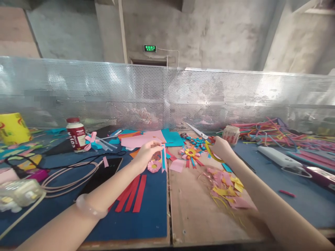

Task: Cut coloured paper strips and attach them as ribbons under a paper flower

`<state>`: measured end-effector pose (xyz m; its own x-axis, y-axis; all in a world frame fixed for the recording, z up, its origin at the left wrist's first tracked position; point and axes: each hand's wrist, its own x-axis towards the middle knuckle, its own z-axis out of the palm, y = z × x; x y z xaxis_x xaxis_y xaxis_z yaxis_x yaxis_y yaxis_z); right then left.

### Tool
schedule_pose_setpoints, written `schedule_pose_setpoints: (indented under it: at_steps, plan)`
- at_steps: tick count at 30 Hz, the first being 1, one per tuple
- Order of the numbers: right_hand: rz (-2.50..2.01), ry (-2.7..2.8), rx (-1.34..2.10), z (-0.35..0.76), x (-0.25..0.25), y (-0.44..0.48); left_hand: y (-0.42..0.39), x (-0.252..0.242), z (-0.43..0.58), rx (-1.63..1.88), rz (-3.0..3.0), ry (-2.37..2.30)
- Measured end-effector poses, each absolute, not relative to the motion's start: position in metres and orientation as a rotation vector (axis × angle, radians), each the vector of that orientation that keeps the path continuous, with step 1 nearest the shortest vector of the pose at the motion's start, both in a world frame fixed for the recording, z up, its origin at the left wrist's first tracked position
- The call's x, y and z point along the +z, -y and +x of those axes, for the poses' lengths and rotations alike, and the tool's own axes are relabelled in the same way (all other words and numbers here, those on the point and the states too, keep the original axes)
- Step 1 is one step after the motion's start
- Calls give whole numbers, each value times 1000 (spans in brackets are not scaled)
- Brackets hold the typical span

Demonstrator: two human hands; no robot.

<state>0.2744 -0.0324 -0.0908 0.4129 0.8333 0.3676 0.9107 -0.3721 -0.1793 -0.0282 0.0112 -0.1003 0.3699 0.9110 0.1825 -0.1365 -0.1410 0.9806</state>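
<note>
My left hand [149,152] is closed in a pinch on the top of a layered pink and blue paper strip [163,157], which hangs down between the fingers and the table. My right hand [222,147] grips a pair of scissors [201,133] by its yellow handles, the blades pointing up and to the left. Below the left fingertips lies a pink paper flower [154,166]. Between the hands rests a paper rosette [190,152] with a yellow centre and ribbon tails. Red paper strips [139,194] lie near my left forearm.
Paper scraps [227,186] are heaped by my right forearm. Pink and blue sheets [142,140] lie at the back. To the left are a dark red bottle [76,135], a phone [101,176] and coiled cables [70,177]. A white power strip [278,157] lies right, before a perforated metal screen [146,90].
</note>
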Motion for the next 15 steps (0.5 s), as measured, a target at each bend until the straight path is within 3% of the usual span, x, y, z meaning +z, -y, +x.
schedule_pose_setpoints:
  at_steps: [6,15]
  plan:
    - [-2482,1574,-232,315,-83,28,-11,-102,-29,1007,1443,-783]
    - [-2615,1721,-123,340,-114,48,-13,-103,-29,846,1521,-857]
